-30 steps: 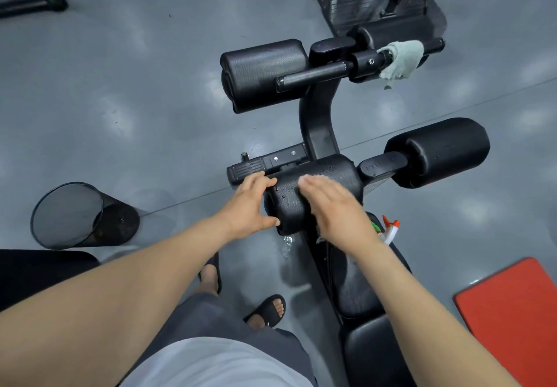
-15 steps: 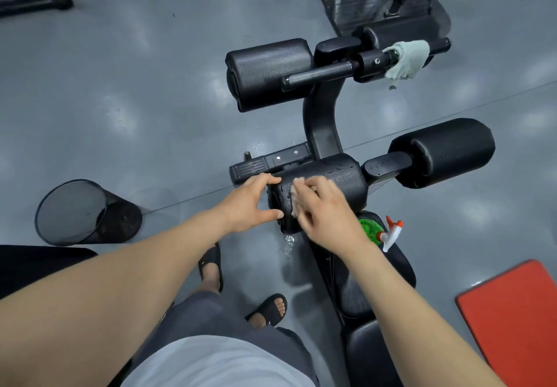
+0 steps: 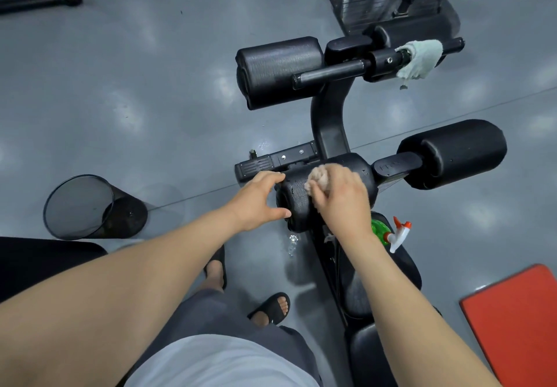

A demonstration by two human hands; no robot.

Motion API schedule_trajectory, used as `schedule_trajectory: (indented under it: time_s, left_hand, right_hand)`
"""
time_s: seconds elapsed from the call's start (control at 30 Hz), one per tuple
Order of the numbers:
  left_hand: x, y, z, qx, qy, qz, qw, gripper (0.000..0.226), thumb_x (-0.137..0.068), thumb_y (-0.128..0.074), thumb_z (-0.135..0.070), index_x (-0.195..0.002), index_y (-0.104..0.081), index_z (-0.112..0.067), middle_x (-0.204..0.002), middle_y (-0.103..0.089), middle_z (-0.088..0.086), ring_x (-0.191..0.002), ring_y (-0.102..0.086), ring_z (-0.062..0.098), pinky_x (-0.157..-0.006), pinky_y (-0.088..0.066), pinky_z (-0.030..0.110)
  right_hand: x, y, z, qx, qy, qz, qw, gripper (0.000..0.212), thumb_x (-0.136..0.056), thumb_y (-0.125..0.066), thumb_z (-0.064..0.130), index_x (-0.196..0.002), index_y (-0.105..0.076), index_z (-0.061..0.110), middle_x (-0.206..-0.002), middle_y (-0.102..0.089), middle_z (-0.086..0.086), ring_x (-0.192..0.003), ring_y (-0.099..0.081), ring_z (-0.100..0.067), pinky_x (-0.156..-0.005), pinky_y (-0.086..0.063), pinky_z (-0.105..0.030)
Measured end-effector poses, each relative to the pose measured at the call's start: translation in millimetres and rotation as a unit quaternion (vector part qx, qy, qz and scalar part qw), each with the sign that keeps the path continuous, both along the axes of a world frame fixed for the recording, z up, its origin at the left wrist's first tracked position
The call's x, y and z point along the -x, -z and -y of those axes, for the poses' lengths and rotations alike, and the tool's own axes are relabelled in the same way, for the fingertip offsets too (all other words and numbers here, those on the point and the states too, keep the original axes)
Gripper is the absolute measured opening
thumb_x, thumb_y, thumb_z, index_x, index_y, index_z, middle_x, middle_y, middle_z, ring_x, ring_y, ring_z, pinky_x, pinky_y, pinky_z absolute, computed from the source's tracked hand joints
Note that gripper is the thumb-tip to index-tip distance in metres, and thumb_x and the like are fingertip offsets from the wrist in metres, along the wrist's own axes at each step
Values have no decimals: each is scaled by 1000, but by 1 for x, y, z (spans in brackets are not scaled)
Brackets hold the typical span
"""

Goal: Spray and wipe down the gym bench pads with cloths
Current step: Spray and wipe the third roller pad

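Right hand [image 3: 340, 197] closed round a bunched pale pink cloth [image 3: 319, 177], pressing it on the wet black foam roller pad [image 3: 297, 203] beneath. Left hand [image 3: 259, 197] clasps the pad's end between thumb and fingers. Recommended: brace firmly, wipe round the full curve, droplets visible

Both forearms reach in from lower frame. Left grip [image 3: 259, 197] clasps pad [image 3: 300, 204] end, thumb low; right grip [image 3: 340, 197] curled round cloth [image 3: 319, 177], center frame.
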State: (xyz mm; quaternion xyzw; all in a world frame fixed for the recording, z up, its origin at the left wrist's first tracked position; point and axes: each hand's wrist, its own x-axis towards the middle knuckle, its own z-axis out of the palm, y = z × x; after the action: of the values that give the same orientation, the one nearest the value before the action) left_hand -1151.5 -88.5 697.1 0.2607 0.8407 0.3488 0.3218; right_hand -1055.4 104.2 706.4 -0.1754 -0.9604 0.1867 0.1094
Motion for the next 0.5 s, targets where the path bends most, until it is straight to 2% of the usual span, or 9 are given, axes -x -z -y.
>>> schedule_trajectory:
  time_s: [0.1,0.2,0.3,0.43,0.5]
  left_hand:
    - [0,3,-1,2,1,-8,1000,88,-78,-88,-32,-151,-41,-15,-156,-34,3,-143,-39,22,-120,-32,37]
    - [-2,9,0,23,9,-12,1000,90,-78,-87,-37,-151,-38,-20,-164,-23,3,-151,-24,21,-124,-22,37]
    - [-6,11,-2,16,3,5,1000,92,-75,-90,-35,-150,-38,-21,-165,-23,5,-150,-30,23,-122,-28,41]
    - [-1,4,-4,25,8,7,1000,89,-75,-90,-33,-147,-40,-20,-161,-28,3,-143,-39,20,-118,-33,33]
    - [1,2,-4,35,15,3,999,85,-75,-90,-34,-143,-42,-19,-156,-33,1,-138,-43,17,-111,-35,26]
  right_hand:
    - [-3,-3,-4,-7,30,-6,1000,27,-91,-61,38,-104,-56,15,-92,-61,-8,-87,-57,-36,-75,-48,-48]
    - [-8,-3,15,-27,-44,-7,999,23,-90,-62,36,-95,-55,14,-86,-59,-7,-81,-55,-33,-70,-45,-45]
    - [-8,-3,26,-61,-93,3,994,24,-89,-65,38,-92,-56,16,-83,-59,-4,-79,-54,-31,-69,-42,-43]
    - [-4,-5,6,-82,19,14,996,28,-91,-62,41,-91,-53,15,-83,-61,-6,-80,-57,-34,-68,-43,-44]
    - [-3,-7,-4,-85,72,32,993,29,-92,-57,42,-90,-51,13,-83,-61,-9,-80,-57,-36,-68,-44,-44]
